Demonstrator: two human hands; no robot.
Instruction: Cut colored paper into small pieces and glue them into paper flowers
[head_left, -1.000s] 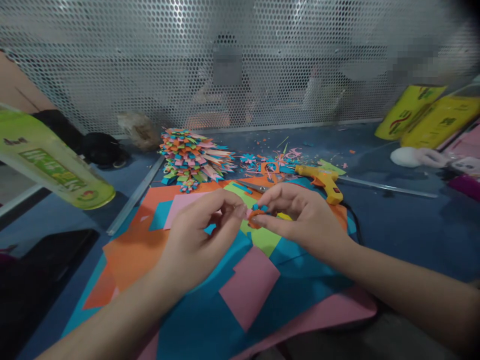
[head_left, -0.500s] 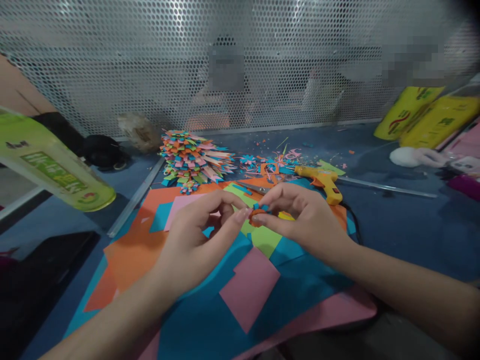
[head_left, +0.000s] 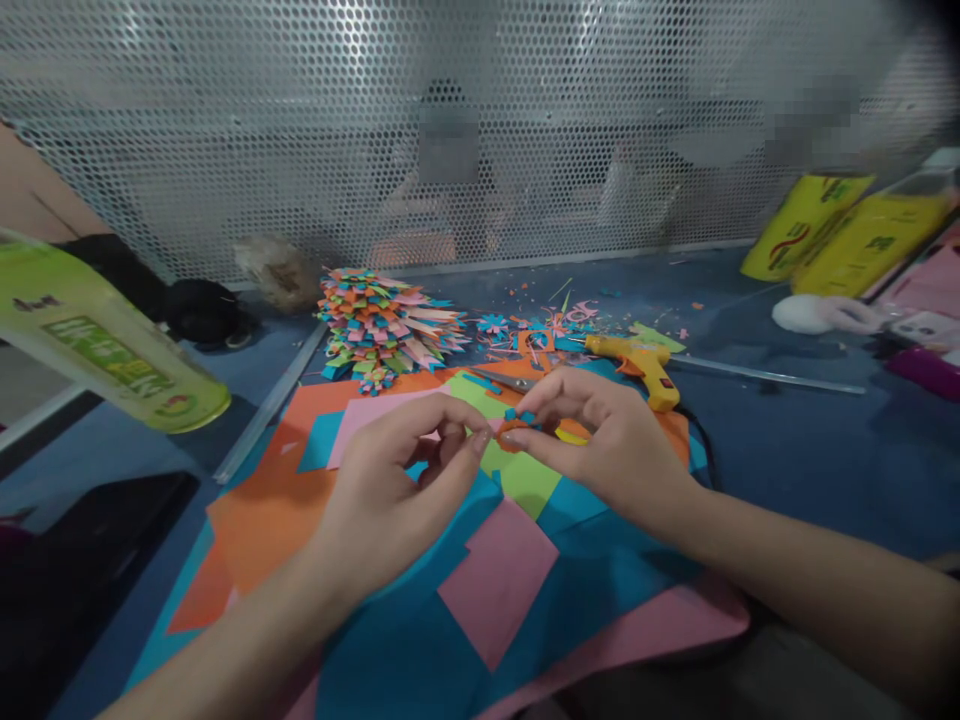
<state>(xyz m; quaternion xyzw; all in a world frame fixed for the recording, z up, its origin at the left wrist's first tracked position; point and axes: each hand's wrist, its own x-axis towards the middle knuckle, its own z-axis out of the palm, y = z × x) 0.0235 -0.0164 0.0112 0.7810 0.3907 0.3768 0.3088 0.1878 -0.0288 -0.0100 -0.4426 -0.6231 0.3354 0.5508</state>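
Between the thumb and fingers of my right hand (head_left: 611,440) is a small orange and blue paper piece (head_left: 513,436), with blue bits on top and a curled orange part below. My left hand (head_left: 397,490) is closed in a pinch, its fingertips just left of that piece. Whatever lies between those left fingertips is too small to make out. Beneath both hands spread layered coloured paper sheets (head_left: 457,590), with a pink cut sheet (head_left: 501,580) on top. Behind the fingers lie open scissors (head_left: 514,381), partly hidden by my right hand.
A yellow glue gun (head_left: 637,362) rests at right beside a clear glue stick (head_left: 772,375). Behind stands a cone of folded paper strips (head_left: 382,325), near paper scraps (head_left: 555,322). A green bottle (head_left: 112,340) and a dark flat object (head_left: 105,570) are at left. Yellow packages (head_left: 870,240) stand far right.
My left fingertips have drawn slightly left, away from the orange and blue paper piece. My right hand keeps its hold. The view has shifted a little.
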